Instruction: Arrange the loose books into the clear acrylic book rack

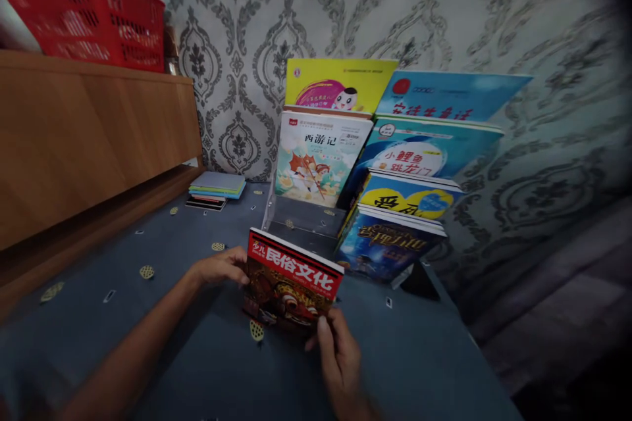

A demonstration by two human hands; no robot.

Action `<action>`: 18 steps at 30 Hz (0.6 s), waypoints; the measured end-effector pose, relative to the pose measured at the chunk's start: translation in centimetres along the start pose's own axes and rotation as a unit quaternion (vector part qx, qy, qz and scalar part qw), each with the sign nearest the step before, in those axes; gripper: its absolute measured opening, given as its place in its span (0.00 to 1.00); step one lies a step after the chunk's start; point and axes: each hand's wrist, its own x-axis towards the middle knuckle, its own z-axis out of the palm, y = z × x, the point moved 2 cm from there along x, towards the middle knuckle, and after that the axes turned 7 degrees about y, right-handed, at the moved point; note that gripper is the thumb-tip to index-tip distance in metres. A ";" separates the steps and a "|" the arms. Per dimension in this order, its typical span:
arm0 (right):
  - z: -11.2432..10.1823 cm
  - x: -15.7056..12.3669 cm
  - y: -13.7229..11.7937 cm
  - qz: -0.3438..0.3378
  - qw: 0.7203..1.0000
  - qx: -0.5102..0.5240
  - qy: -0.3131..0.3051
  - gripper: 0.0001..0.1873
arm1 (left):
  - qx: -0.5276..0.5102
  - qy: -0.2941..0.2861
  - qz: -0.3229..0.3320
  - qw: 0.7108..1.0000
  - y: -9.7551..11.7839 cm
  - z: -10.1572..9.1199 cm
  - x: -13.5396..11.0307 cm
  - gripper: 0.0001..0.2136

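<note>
Red-and-brown glossy paperback book with a white title (291, 286): tilted, in front of the clear plastic stepped rack (268, 209). Probably light, cover semi-stiff, a bit slick; corners could crease. Best hold: both side edges, thumbs on the front.

Left hand (222, 268) pinches its 9 o'clock edge, right hand (340, 342) its 4 o'clock corner; both nearly closed, rear fingers partly hidden.

Blue-grey surface with yellow pod prints (197, 355) underneath. From the book: small stack of thin books (217, 183) at 11, brown wooden cabinet (99, 125) with red plastic basket (123, 20) at 10, grey damask wallpaper (212, 59) toward 12.
</note>
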 end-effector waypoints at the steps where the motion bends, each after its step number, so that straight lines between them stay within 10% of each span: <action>1: -0.1 -0.1 -0.1 -0.021 1.000 -0.015 -0.005 0.16 | 0.030 -0.028 -0.008 0.999 0.4 0.1 -0.2 0.10; 7: -0.8 0.2 -0.8 -0.208 0.973 -0.078 -0.070 0.15 | 0.180 -0.150 0.051 0.971 3.3 0.9 -0.8 0.15; 18: -0.2 3.6 -0.3 -0.338 0.935 -0.058 -0.089 0.19 | 0.228 -0.089 0.188 0.951 5.7 2.3 -1.2 0.18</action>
